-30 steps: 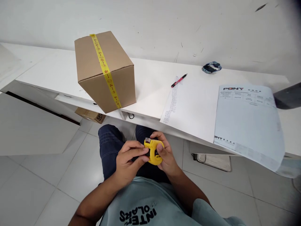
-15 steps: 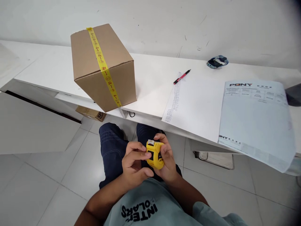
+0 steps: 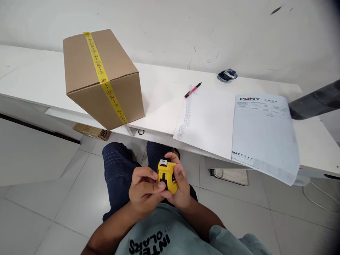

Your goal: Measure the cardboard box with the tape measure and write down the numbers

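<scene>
Both my hands hold a small yellow tape measure (image 3: 166, 175) in front of my belly, over my dark trousers. My left hand (image 3: 145, 189) is curled, its thumb and fingertips pressed on the tape measure's left side. My right hand (image 3: 180, 186) wraps round its right side with the fingers closed. A small metal tip shows at the tape measure's top. A brown cardboard box (image 3: 99, 79) sealed with yellow printed tape stands on the white desk (image 3: 162, 99) ahead, its near corner over the desk's edge.
On the desk lie a red-and-black pen (image 3: 193, 90), a large white sheet (image 3: 209, 122), a printed form (image 3: 262, 132) overhanging the edge, and a small dark blue object (image 3: 226, 75) by the wall. A dark bar (image 3: 315, 101) enters from the right. A flat carton (image 3: 91, 131) lies under the desk.
The tape measure has been turned in my hands so its narrow edge faces up. My view has shifted, so the box and papers sit further left in the picture.
</scene>
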Available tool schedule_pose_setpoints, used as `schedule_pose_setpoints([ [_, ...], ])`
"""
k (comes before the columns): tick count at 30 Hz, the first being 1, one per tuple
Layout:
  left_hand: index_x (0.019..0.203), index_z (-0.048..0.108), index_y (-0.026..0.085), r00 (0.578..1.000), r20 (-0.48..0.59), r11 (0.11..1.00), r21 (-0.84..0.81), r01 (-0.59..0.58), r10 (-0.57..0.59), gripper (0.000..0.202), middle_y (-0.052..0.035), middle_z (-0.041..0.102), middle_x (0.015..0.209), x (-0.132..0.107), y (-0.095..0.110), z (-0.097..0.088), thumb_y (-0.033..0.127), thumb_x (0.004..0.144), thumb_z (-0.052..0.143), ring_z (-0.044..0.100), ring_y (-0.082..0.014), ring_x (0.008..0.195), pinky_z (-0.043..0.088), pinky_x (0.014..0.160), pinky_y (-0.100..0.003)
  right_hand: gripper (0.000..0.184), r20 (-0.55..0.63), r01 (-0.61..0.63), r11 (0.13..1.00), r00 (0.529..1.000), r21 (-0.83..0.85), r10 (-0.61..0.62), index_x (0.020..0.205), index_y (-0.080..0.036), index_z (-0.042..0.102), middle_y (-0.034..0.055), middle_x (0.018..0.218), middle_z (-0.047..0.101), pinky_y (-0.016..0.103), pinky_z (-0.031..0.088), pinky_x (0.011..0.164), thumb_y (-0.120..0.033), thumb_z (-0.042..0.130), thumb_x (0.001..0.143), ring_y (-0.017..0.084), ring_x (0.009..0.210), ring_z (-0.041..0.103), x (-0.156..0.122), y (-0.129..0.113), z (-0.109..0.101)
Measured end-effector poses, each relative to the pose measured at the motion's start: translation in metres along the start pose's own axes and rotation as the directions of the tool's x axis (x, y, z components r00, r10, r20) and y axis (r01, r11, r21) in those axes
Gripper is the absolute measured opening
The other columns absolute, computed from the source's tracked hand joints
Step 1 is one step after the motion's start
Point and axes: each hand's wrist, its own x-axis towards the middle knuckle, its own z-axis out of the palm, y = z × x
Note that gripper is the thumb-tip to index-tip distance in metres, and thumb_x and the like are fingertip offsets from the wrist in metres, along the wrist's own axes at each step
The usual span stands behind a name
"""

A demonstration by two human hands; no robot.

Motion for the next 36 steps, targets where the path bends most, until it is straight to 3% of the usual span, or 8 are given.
schedule_pose_setpoints([
  [6, 0.097, 0.069, 0.024, 0.989, 0.063, 0.952, 0.27, -0.145, 0.132, 0.015, -0.0052, 0.054, 0.108, -0.003, -0.005, -0.027, 0.039, 0.094, 0.068, 0.06, -0.0152, 0.091, 0.058, 0.073, -0.03, 0.045, 0.101, -0.116, 0.993, 0.989, 0.035, 0.112, 0.094, -0.024, 0.061, -0.002, 0.075, 0.061, 0.023, 0.048, 0.06, -0.062, 0.078, 0.077, 0.011, 0.062, 0.055, 0.011, 0.004, -0.002],
  [10, 0.111, 0.072, 0.027, 0.971, 0.194, 0.805, 0.549, -0.223, 0.137, 0.029, -0.0103, 0.061, 0.121, 0.014, -0.005, -0.068, 0.048, 0.091, 0.069, 0.053, -0.0289, 0.125, 0.048, 0.102, -0.047, 0.043, 0.317, -0.359, 0.93, 0.875, -0.08, 0.366, 0.085, -0.019, 0.061, -0.0021, 0.072, 0.061, 0.019, 0.045, 0.054, -0.056, 0.082, 0.077, 0.008, 0.057, 0.054, 0.016, 0.009, -0.007],
  [12, 0.117, 0.07, 0.027, 0.956, 0.277, 0.839, 0.54, -0.068, -0.101, 0.032, -0.0094, 0.068, 0.116, 0.025, -0.005, -0.084, 0.046, 0.09, 0.071, 0.057, -0.0279, 0.121, 0.048, 0.102, -0.045, 0.044, 0.343, -0.421, 0.894, 0.825, -0.156, 0.448, 0.089, -0.02, 0.061, -0.0024, 0.072, 0.06, 0.018, 0.038, 0.045, -0.059, 0.079, 0.079, 0.007, 0.052, 0.052, 0.016, 0.015, -0.008],
  [15, 0.106, 0.073, 0.023, 0.823, 0.359, 0.853, 0.454, 0.259, -0.441, 0.026, -0.0068, 0.072, 0.097, 0.032, -0.011, -0.094, 0.044, 0.099, 0.059, 0.066, -0.0209, 0.094, 0.051, 0.088, -0.036, 0.048, 0.33, -0.37, 0.911, 0.85, -0.181, 0.41, 0.107, -0.022, 0.06, -0.0032, 0.074, 0.061, 0.016, 0.029, 0.04, -0.059, 0.077, 0.081, 0.006, 0.046, 0.049, 0.015, 0.023, -0.007],
  [23, 0.077, 0.055, 0.019, 0.643, 0.025, 0.64, 0.125, 0.758, -0.766, 0.058, 0.0007, 0.053, 0.07, 0.019, -0.031, -0.074, 0.076, 0.086, 0.056, 0.049, -0.0142, 0.065, 0.042, 0.062, -0.026, 0.104, 0.437, -0.165, 0.967, 0.868, -0.194, 0.235, 0.145, -0.036, 0.032, 0.0015, 0.098, 0.068, 0.033, 0.052, 0.079, -0.041, 0.096, 0.064, 0.017, 0.084, 0.067, 0.019, 0.033, -0.004],
  [27, 0.066, 0.046, 0.019, 0.686, 0.109, 0.694, 0.122, 0.709, -0.72, 0.06, 0.001, 0.047, 0.064, 0.018, -0.02, -0.062, 0.074, 0.09, 0.051, 0.042, -0.0132, 0.063, 0.037, 0.061, -0.026, 0.066, 0.197, 0.185, 0.935, 0.972, -0.302, -0.129, 0.126, -0.03, 0.047, 0.0001, 0.092, 0.062, 0.031, 0.052, 0.07, -0.058, 0.081, 0.077, 0.015, 0.072, 0.059, 0.024, 0.04, 0.006],
  [32, 0.063, 0.046, 0.02, 0.745, 0.078, 0.749, 0.093, 0.656, -0.662, 0.061, 0.0008, 0.046, 0.063, 0.035, -0.004, -0.046, 0.075, 0.089, 0.049, 0.04, -0.0135, 0.061, 0.036, 0.06, -0.027, 0.077, 0.191, 0.43, 0.839, 0.902, -0.334, -0.386, 0.128, -0.028, 0.046, -0.0007, 0.09, 0.06, 0.03, 0.054, 0.064, -0.064, 0.082, 0.071, 0.015, 0.069, 0.057, 0.034, 0.021, 0.036],
  [36, 0.06, 0.054, 0.02, 0.851, -0.15, 0.827, 0.201, 0.525, -0.504, 0.049, 0.0009, 0.05, 0.061, 0.078, 0.007, -0.079, 0.062, 0.083, 0.065, 0.045, -0.0144, 0.062, 0.038, 0.061, -0.027, 0.078, 0.18, 0.539, 0.812, 0.842, -0.224, -0.509, 0.12, -0.028, 0.049, -0.0002, 0.096, 0.062, 0.027, 0.053, 0.062, -0.057, 0.091, 0.06, 0.014, 0.074, 0.061, 0.069, -0.033, 0.08],
])
